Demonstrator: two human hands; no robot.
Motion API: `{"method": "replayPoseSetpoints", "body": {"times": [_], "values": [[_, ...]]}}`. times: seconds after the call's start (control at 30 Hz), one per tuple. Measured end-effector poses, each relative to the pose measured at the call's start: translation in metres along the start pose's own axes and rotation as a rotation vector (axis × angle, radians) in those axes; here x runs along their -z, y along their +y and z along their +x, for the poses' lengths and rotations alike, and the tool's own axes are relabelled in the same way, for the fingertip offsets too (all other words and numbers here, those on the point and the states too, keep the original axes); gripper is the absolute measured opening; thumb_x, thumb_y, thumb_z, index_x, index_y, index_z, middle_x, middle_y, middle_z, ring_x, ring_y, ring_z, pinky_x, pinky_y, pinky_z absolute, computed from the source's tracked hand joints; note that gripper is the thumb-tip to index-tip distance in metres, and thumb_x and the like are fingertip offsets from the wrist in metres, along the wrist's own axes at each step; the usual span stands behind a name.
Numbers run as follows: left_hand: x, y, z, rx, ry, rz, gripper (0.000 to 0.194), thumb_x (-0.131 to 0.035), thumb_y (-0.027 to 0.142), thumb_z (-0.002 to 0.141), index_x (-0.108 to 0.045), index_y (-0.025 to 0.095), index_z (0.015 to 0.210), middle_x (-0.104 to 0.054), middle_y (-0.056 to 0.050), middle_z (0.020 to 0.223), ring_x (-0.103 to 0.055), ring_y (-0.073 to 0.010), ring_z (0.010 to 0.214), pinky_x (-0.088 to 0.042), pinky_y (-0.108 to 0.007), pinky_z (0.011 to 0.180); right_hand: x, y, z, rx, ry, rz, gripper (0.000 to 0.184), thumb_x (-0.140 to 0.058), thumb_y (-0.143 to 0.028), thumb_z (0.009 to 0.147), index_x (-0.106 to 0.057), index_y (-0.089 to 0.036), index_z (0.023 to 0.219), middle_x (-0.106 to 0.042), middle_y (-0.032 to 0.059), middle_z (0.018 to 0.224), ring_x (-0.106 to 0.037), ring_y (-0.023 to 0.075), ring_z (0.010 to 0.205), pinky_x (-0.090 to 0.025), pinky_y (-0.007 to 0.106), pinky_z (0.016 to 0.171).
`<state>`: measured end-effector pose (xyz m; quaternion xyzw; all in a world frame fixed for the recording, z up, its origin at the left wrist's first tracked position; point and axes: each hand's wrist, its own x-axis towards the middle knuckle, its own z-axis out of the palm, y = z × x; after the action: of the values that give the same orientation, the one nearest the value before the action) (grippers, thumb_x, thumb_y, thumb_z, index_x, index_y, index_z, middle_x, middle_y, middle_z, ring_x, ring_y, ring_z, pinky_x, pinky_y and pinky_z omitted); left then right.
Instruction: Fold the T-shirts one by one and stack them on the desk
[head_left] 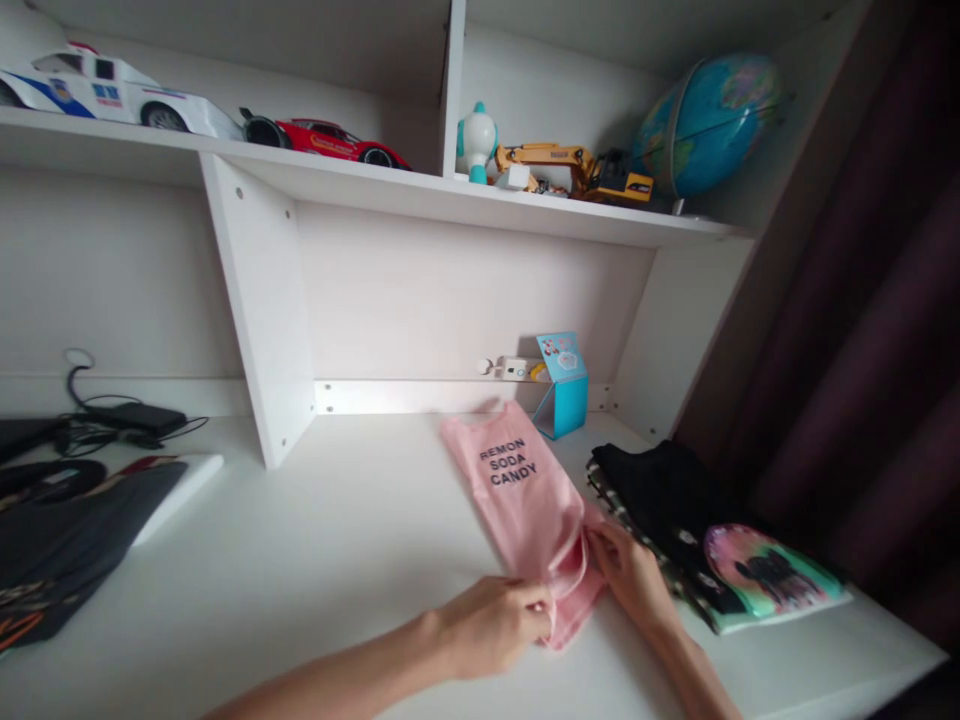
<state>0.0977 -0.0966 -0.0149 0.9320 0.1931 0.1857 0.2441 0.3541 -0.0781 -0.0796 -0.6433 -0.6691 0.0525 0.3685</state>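
Observation:
A pink garment (525,500) printed "REMON SODA CANDY" lies folded lengthwise on the white desk (330,560), running from the back wall toward me. My left hand (491,625) pinches its near edge from the left, fingers closed on the fabric. My right hand (630,575) grips the same near end from the right, fingers curled into the folds. Both hands meet at the garment's lower end.
A stack of folded dark clothes (675,500) with a colourful print (772,575) lies right of the pink garment. A blue card stand (562,395) is at the back. Dark items and cables (75,500) lie left. Toy cars, an excavator (577,170) and a globe (709,125) sit on the shelf.

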Motion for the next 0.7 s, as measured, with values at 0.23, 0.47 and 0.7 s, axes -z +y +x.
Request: {"method": "replayPoseSetpoints", "body": {"times": [0.23, 0.47, 0.7], "values": [[-0.002, -0.013, 0.006, -0.073, -0.026, 0.042, 0.020, -0.043, 0.013, 0.080, -0.062, 0.017, 0.083, -0.062, -0.005, 0.087, -0.057, -0.0138, 0.080, -0.043, -0.021, 0.078, 0.000, 0.009, 0.005, -0.079, 0.153, -0.132, 0.037, -0.036, -0.024, 0.078, -0.050, -0.015, 0.112, -0.061, 0.0094, 0.093, -0.061, 0.0209, 0.079, -0.047, 0.031, 0.070], [0.005, -0.022, 0.004, 0.180, 0.103, 0.028, 0.017, -0.043, 0.006, 0.073, -0.055, 0.017, 0.076, -0.059, 0.001, 0.070, -0.053, -0.0099, 0.062, -0.038, -0.017, 0.059, 0.007, -0.013, 0.005, -0.244, -0.025, -0.508, 0.038, -0.035, -0.011, 0.077, -0.056, -0.016, 0.107, -0.056, 0.0117, 0.089, -0.060, 0.0201, 0.063, -0.042, 0.029, 0.054], [0.012, -0.010, -0.013, 0.295, 0.101, 0.013, 0.021, -0.046, 0.008, 0.071, -0.056, 0.017, 0.087, -0.063, -0.004, 0.080, -0.059, -0.0163, 0.072, -0.043, -0.023, 0.065, 0.011, -0.072, 0.058, -0.142, -0.007, -0.350, 0.034, -0.032, -0.013, 0.079, -0.060, -0.013, 0.099, -0.061, 0.0145, 0.088, -0.062, 0.0241, 0.077, -0.046, 0.032, 0.065]]}}
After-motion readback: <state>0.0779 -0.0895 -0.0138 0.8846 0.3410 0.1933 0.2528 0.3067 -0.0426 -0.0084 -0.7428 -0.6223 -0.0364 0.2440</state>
